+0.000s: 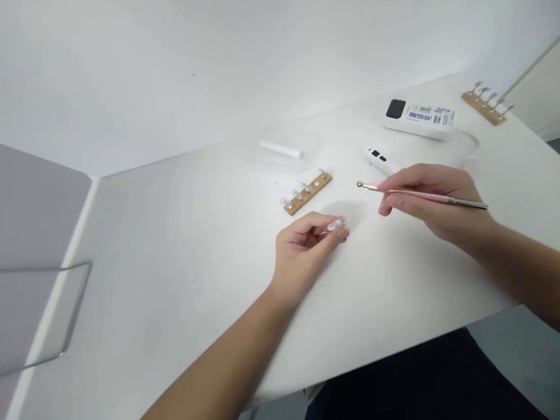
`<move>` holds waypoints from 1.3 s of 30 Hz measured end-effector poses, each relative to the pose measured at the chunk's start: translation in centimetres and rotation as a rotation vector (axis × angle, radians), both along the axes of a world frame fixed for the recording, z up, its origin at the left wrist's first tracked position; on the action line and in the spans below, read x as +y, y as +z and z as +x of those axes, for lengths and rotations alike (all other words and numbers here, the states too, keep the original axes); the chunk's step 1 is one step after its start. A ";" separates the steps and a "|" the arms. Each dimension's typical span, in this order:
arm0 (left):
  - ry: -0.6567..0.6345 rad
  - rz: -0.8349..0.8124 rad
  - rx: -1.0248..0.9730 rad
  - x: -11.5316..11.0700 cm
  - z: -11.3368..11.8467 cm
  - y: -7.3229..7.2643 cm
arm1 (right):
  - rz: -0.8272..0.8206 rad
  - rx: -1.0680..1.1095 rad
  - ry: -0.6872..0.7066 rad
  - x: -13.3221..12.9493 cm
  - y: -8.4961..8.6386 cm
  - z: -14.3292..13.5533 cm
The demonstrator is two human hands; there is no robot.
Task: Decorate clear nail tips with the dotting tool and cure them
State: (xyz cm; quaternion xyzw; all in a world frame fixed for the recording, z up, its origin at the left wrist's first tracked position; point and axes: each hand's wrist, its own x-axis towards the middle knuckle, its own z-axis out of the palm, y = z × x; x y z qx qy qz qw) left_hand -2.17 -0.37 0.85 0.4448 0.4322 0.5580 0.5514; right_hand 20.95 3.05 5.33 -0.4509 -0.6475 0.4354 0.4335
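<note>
My left hand (306,245) pinches a small clear, shiny piece (336,224) between thumb and fingers, above the white table. In my right hand (433,201) is a pink pen-like tool (420,194), its metal ball end pointing left towards the clear piece and its silver end to the right. The tool and the clear piece are apart. Just beyond my left hand lies a wooden strip (308,193) with several small clips standing on it, some carrying clear pieces.
A white handheld device (381,161) lies partly behind my right hand. Beyond it sits a white box-shaped device (419,119) with a dark screen. A second clip strip (483,108) is at the far right. A white stick (280,149) lies near the wall.
</note>
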 end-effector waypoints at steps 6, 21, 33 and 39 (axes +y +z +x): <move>0.016 -0.029 0.003 0.1 -0.1 -0.1 | 0.007 -0.195 0.141 0.8 -0.3 0.5; 0.006 -0.093 0.050 0.1 -0.2 -0.2 | 0.630 -0.770 0.273 2.8 -5.0 1.1; 0.019 -0.126 0.081 0.1 -0.1 0.3 | 0.755 -1.010 0.372 2.6 -4.9 1.5; 0.027 -0.146 0.093 0.2 -0.1 0.2 | 0.734 -1.005 0.375 2.4 -4.5 1.5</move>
